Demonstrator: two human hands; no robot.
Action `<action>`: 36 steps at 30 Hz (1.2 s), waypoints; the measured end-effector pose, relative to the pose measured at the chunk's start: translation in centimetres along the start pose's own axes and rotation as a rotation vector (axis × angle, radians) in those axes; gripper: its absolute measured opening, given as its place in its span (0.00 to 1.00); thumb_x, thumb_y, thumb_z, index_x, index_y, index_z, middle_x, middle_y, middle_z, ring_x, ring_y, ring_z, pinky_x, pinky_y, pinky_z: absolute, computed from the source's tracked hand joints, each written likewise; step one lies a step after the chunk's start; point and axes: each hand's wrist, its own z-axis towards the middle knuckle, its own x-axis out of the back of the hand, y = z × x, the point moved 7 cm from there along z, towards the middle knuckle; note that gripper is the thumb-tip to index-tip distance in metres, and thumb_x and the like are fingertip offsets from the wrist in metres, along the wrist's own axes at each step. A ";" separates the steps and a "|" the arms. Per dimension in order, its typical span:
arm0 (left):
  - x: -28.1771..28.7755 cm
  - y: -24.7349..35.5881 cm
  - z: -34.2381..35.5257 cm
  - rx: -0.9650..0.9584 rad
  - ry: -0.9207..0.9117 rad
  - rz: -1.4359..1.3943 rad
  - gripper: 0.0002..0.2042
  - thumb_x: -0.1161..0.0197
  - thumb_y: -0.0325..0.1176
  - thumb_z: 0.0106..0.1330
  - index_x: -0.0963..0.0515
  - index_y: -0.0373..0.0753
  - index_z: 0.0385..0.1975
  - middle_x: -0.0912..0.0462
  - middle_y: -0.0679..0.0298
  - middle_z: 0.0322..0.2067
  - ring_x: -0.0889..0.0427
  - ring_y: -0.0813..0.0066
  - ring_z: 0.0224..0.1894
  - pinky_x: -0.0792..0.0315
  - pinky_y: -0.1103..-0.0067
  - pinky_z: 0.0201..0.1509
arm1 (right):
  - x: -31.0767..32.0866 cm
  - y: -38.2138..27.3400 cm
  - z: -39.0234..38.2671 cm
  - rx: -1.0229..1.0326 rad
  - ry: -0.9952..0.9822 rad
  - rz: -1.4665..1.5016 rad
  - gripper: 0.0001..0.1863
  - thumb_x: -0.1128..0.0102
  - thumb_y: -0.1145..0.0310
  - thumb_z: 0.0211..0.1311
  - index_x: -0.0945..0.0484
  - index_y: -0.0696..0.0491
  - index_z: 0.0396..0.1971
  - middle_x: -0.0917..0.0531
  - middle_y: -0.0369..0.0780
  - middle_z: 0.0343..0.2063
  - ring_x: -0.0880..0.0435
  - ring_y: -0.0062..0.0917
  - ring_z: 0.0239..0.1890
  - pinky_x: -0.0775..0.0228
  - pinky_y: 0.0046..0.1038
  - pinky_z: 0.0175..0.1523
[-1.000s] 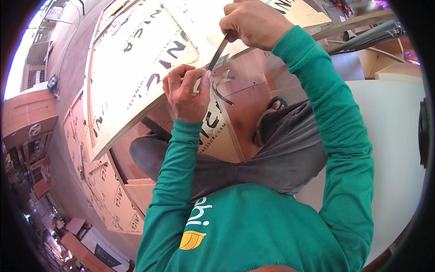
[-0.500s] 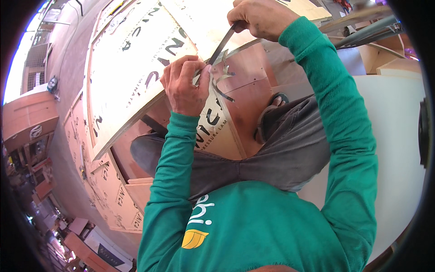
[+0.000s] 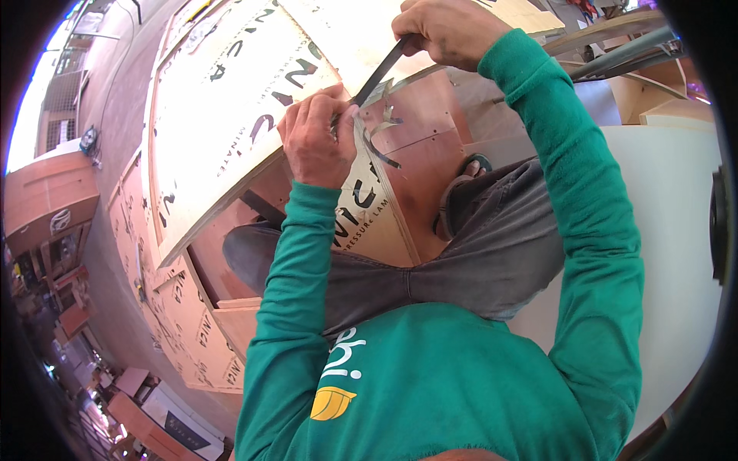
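A dark strip (image 3: 378,74) slants through the upper middle of the frame, its top end in the right hand (image 3: 452,32) and its lower end at the left hand (image 3: 319,137). The right hand, near the top edge, is closed, pinching the strip between thumb and bent fingers. The left hand, lower and left of it, has its fingers curled over the edge of a pale board (image 3: 223,107) with black lettering, thumb beside the strip's lower end; whether it pinches the strip or only the board cannot be told. Just right of the left hand, thin curled scraps (image 3: 381,140) hang near the board's edge, in front of a reddish-brown panel (image 3: 423,115). Below the hands, in mid-frame, are the person's bent legs in grey trousers (image 3: 492,238), with a sandalled foot (image 3: 478,164) near the panel. A smooth white surface (image 3: 673,230) fills the right side, and a grey pipe (image 3: 632,54) lies at upper right.
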 end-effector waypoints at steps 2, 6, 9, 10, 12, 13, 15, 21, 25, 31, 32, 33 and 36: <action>0.2 -0.9 -0.2 -0.006 -0.007 -0.055 0.07 0.23 0.29 0.67 0.16 0.41 0.38 0.07 0.63 0.53 0.11 0.60 0.55 0.27 0.64 0.65 | -0.3 -0.9 0.5 -0.004 0.002 -0.050 0.04 0.32 0.74 0.56 0.12 0.53 0.31 0.11 0.46 0.32 0.09 0.45 0.42 0.19 0.44 0.48; 0.1 -0.6 0.0 -0.045 -0.005 -0.061 0.08 0.25 0.27 0.66 0.21 0.41 0.36 0.08 0.64 0.52 0.13 0.59 0.54 0.27 0.63 0.66 | -0.1 -1.0 0.7 -0.029 -0.005 -0.052 0.04 0.32 0.74 0.56 0.12 0.53 0.32 0.11 0.46 0.32 0.09 0.45 0.42 0.19 0.44 0.48; 0.0 -0.5 -0.3 -0.032 0.001 -0.038 0.08 0.26 0.26 0.66 0.21 0.41 0.36 0.09 0.64 0.52 0.13 0.59 0.55 0.28 0.62 0.66 | -0.6 -0.5 0.6 -0.058 -0.010 -0.025 0.05 0.32 0.75 0.56 0.12 0.53 0.32 0.11 0.46 0.33 0.09 0.45 0.43 0.19 0.44 0.48; -0.1 -0.5 -0.2 -0.036 0.003 -0.027 0.08 0.26 0.26 0.66 0.21 0.41 0.36 0.09 0.64 0.52 0.13 0.59 0.55 0.29 0.62 0.67 | -0.5 -0.5 0.6 -0.064 -0.004 -0.039 0.05 0.32 0.75 0.56 0.12 0.53 0.32 0.11 0.46 0.33 0.09 0.45 0.43 0.19 0.44 0.48; -0.3 -0.7 -0.3 -0.041 0.006 0.001 0.08 0.26 0.26 0.66 0.21 0.41 0.36 0.09 0.64 0.52 0.14 0.59 0.55 0.29 0.62 0.67 | -0.7 -0.5 0.7 -0.073 0.007 -0.060 0.05 0.33 0.75 0.56 0.12 0.52 0.33 0.11 0.45 0.33 0.09 0.45 0.43 0.19 0.44 0.49; -0.3 -0.7 -0.4 -0.037 0.005 -0.005 0.08 0.26 0.26 0.66 0.21 0.41 0.36 0.09 0.64 0.52 0.14 0.58 0.55 0.29 0.62 0.67 | -0.9 -0.5 0.7 -0.051 0.008 -0.064 0.05 0.32 0.76 0.56 0.12 0.52 0.33 0.11 0.45 0.33 0.09 0.45 0.43 0.19 0.44 0.49; -0.4 -0.6 -0.4 -0.033 0.004 -0.015 0.08 0.26 0.26 0.66 0.22 0.42 0.36 0.09 0.64 0.52 0.14 0.58 0.55 0.30 0.62 0.67 | -1.1 -0.3 0.8 -0.007 0.015 -0.073 0.05 0.32 0.76 0.56 0.12 0.52 0.33 0.11 0.45 0.33 0.09 0.45 0.42 0.19 0.44 0.49; -0.3 -1.0 -0.6 -0.032 0.017 0.003 0.07 0.25 0.26 0.67 0.19 0.40 0.36 0.08 0.63 0.52 0.13 0.59 0.54 0.28 0.64 0.63 | -1.5 0.2 0.8 0.026 0.052 -0.013 0.04 0.32 0.77 0.54 0.13 0.53 0.30 0.12 0.46 0.31 0.10 0.45 0.40 0.20 0.43 0.46; -0.5 -0.5 -0.5 -0.029 0.034 0.019 0.07 0.26 0.27 0.68 0.19 0.41 0.39 0.08 0.65 0.50 0.13 0.58 0.53 0.27 0.63 0.63 | -2.5 1.4 0.4 0.002 0.042 0.004 0.04 0.32 0.75 0.53 0.13 0.52 0.29 0.12 0.46 0.31 0.10 0.45 0.41 0.20 0.43 0.46; -0.3 -1.0 0.4 -0.020 -0.015 -0.029 0.11 0.23 0.27 0.66 0.17 0.41 0.45 0.10 0.63 0.45 0.14 0.57 0.53 0.26 0.62 0.62 | -2.4 1.5 0.2 -0.149 0.049 -0.067 0.06 0.31 0.81 0.60 0.14 0.55 0.35 0.10 0.43 0.38 0.07 0.39 0.46 0.16 0.42 0.50; -0.1 -1.3 0.2 -0.034 -0.020 -0.045 0.13 0.23 0.28 0.65 0.17 0.40 0.47 0.12 0.62 0.44 0.15 0.57 0.53 0.26 0.62 0.62 | -1.7 0.0 0.1 -0.164 0.046 -0.127 0.05 0.30 0.81 0.60 0.14 0.55 0.34 0.10 0.43 0.38 0.08 0.39 0.47 0.16 0.42 0.50; -0.2 -2.0 0.2 -0.012 -0.045 -0.076 0.16 0.21 0.28 0.65 0.17 0.40 0.50 0.11 0.61 0.48 0.15 0.55 0.55 0.25 0.62 0.62 | -1.2 -0.8 0.1 -0.216 0.046 -0.133 0.05 0.28 0.79 0.59 0.16 0.55 0.32 0.11 0.41 0.37 0.09 0.39 0.47 0.18 0.42 0.50; 0.0 -1.8 0.2 -0.020 0.011 -0.050 0.21 0.23 0.32 0.68 0.18 0.41 0.60 0.12 0.59 0.56 0.16 0.54 0.59 0.25 0.60 0.64 | -0.8 -1.1 0.4 -0.087 0.012 -0.165 0.04 0.31 0.72 0.54 0.11 0.51 0.30 0.11 0.45 0.32 0.09 0.45 0.42 0.19 0.44 0.47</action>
